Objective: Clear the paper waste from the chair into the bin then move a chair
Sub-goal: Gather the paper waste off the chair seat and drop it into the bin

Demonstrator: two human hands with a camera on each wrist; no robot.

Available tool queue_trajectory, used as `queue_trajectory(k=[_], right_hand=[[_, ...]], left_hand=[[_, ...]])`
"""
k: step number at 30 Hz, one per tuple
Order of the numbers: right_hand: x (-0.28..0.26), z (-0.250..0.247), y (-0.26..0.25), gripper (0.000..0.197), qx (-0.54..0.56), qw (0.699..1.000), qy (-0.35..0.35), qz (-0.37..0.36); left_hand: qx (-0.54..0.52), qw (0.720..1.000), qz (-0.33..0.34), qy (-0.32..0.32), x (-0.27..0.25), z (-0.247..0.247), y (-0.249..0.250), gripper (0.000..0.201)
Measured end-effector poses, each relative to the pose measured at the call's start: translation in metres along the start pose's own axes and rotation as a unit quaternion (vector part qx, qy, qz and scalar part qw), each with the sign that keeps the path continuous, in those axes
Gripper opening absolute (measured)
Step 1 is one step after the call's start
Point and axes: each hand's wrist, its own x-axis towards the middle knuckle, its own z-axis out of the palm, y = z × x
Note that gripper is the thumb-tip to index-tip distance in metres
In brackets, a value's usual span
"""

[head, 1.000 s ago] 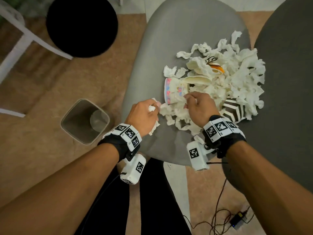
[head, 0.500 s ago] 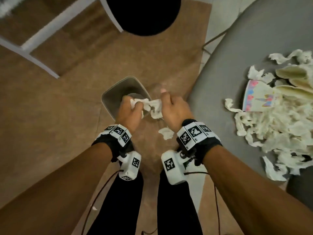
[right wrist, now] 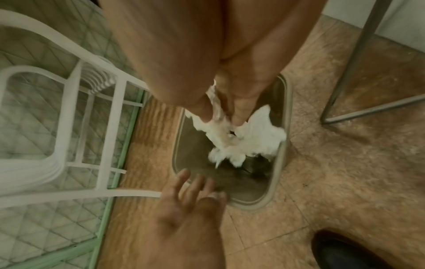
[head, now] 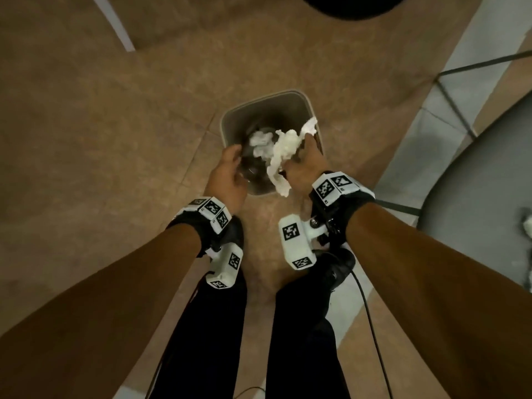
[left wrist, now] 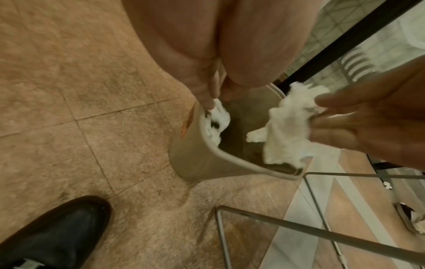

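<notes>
Dim warm indoor light, soft shadows on floor, wide-angle bending at edges, paper waste and left hand motion-blurred in right wrist view.

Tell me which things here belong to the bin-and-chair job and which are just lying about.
Job: bin; paper waste in the right hand; left hand, open over the bin; grey chair.
Not the job: cable; black shoe.

Chair cropped at right edge; paper blurred.
</notes>
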Motion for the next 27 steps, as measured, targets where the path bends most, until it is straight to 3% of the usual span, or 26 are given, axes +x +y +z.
queue_trajectory(k=[2, 4, 7, 15, 21, 24, 27], right_hand=[[0.009, 0.005, 0.009, 0.076, -0.014, 1.000, -0.011, 0.015], [0.013, 0.004, 0.016, 0.072, -0.034, 0.999, -0.007, 0.017], [0.010, -0.004, 0.027, 0.061, -0.049, 0.998, -0.001, 0.031], [0.011, -0.013, 0.047, 0.054, 0.035, 0.997, -0.010, 0.063], [-0.030, -0.015, 0.030, 0.049, 0.050, 0.999, -0.004, 0.014], [-0.057, -0.034, 0.020, 0.042, 0.071, 0.997, 0.005, -0.007], [-0.093, -0.075, 0.012, 0.034, 0.109, 0.993, 0.016, -0.036]], left_hand=[[0.017, 0.996, -0.008, 0.092, 0.004, 0.004, -0.007, 0.042], [0.042, 0.987, -0.051, 0.148, 0.010, 0.008, -0.010, 0.035], [0.087, 0.988, -0.111, 0.069, 0.019, 0.013, -0.011, 0.046], [0.161, 0.983, -0.079, -0.027, 0.008, 0.031, -0.001, 0.042], [0.218, 0.963, -0.101, -0.123, -0.016, 0.023, 0.008, 0.032], [0.226, 0.964, -0.095, -0.106, -0.027, 0.012, 0.028, 0.035], [0.231, 0.971, -0.029, -0.060, -0.035, 0.010, 0.075, 0.030]])
